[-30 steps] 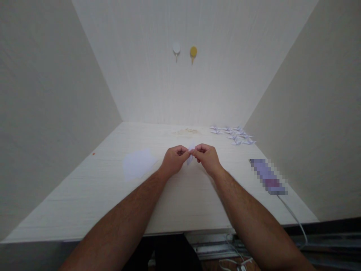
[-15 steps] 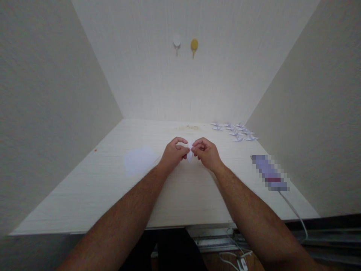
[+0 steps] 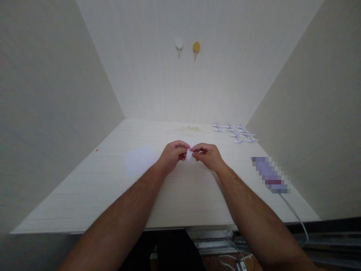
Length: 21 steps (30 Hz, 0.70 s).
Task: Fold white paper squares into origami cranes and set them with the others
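Paper (image 3: 189, 156): because it looks thin, I'd expect it light, soft, easily creased.
Fingers (image 3: 180, 143): my left hand (image 3: 170, 156) and right hand (image 3: 211, 155) both pinch it, over the bench (image 3: 188, 199).
Hold: I'd grip its edges, gently.

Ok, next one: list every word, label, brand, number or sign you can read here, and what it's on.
No readable text anywhere.
Corded device: pixelated, unreadable.
Small folded paper between left hand and right hand: too small to tell.
White sheet: no writing visible.
Paper figures: too small to tell.
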Motion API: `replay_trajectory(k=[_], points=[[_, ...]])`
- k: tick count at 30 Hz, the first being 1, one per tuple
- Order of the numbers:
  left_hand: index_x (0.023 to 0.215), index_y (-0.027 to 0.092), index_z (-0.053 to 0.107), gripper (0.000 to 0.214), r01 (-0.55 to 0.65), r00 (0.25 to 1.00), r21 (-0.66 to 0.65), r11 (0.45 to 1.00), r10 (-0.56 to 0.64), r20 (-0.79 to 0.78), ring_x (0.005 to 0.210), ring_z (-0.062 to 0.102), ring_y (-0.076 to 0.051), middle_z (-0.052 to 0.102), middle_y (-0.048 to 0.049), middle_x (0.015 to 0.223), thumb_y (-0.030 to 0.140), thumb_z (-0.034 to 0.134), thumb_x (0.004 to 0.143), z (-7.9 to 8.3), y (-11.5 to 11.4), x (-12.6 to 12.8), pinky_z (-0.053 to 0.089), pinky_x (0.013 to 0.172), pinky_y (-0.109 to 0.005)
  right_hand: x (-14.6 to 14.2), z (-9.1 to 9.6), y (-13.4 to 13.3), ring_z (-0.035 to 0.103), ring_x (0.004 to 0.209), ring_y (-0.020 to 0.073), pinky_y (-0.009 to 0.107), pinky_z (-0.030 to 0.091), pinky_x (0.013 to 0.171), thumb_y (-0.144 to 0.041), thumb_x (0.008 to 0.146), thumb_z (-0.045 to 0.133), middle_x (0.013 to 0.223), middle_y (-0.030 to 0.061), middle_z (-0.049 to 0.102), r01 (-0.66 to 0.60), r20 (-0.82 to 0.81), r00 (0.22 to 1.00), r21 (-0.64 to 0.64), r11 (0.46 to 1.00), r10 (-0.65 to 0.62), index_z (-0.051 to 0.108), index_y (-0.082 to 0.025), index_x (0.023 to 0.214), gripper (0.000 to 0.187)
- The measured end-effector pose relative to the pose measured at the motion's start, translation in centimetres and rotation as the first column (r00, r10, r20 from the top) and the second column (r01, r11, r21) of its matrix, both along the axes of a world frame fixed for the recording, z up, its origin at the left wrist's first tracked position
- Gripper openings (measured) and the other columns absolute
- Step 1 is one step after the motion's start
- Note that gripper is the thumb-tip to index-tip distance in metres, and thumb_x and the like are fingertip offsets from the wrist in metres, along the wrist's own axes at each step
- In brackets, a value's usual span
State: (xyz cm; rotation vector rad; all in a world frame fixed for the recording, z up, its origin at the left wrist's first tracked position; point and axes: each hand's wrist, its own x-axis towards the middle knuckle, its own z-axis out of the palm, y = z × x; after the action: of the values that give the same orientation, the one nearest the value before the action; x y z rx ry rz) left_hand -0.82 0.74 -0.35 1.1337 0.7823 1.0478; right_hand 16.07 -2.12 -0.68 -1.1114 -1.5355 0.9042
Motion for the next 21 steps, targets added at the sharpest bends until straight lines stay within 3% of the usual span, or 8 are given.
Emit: replay_trajectory(k=[4,11,18,21], points=[[0.074,0.014,0.066,0.014,0.017,0.999,-0.05,0.999,-0.015,0.043,0.047,0.049,-0.008,0.056,0.0008,0.053,0.015,0.068,0.06,0.33,-0.13,-0.07,0.037,0.047,-0.021,0.08,0.16,-0.06,0.056,0.056,0.0106,0.024,0.044,0.051,-0.029,0.068,0.072,0.071,0.0011,0.067,-0.01,0.008,1.0,0.022,1.0,0.009,0.074,-0.02,0.085,0.019],[0.077,0.014,0.065,0.016,0.053,0.997,-0.022,0.998,-0.052,0.056,0.047,0.051,-0.008,0.06,0.0006,0.058,0.017,0.07,0.062,0.29,-0.17,-0.24,0.038,0.048,-0.022,0.02,0.28,-0.25,0.057,0.064,0.0124,0.025,0.045,0.058,-0.029,0.071,0.071,0.077,0.003,0.069,0.001,0.028,1.0,0.124,0.992,-0.005,0.074,-0.021,0.081,0.013],[0.08,0.014,0.068,0.016,0.024,1.0,0.215,0.976,-0.023,-0.008,0.053,0.053,-0.008,0.064,0.0007,0.063,0.013,0.07,0.064,0.19,-0.37,-0.23,0.042,0.053,-0.022,-0.27,0.23,0.02,0.053,0.048,0.0098,0.022,0.041,0.046,-0.025,0.068,0.07,0.059,-0.0009,0.063,0.087,-0.114,0.99,0.063,0.994,-0.08,0.071,-0.019,0.076,0.01],[0.084,0.014,0.069,0.019,0.012,0.999,0.241,0.97,0.0,-0.049,0.059,0.057,-0.009,0.067,-0.0006,0.068,0.015,0.072,0.065,0.44,-0.7,-0.16,0.044,0.057,-0.023,-0.29,0.35,0.07,0.054,0.048,0.0103,0.022,0.042,0.046,-0.024,0.069,0.069,0.057,-0.0014,0.063,0.092,-0.157,0.984,0.053,0.994,-0.082,0.069,-0.019,0.075,0.008]])
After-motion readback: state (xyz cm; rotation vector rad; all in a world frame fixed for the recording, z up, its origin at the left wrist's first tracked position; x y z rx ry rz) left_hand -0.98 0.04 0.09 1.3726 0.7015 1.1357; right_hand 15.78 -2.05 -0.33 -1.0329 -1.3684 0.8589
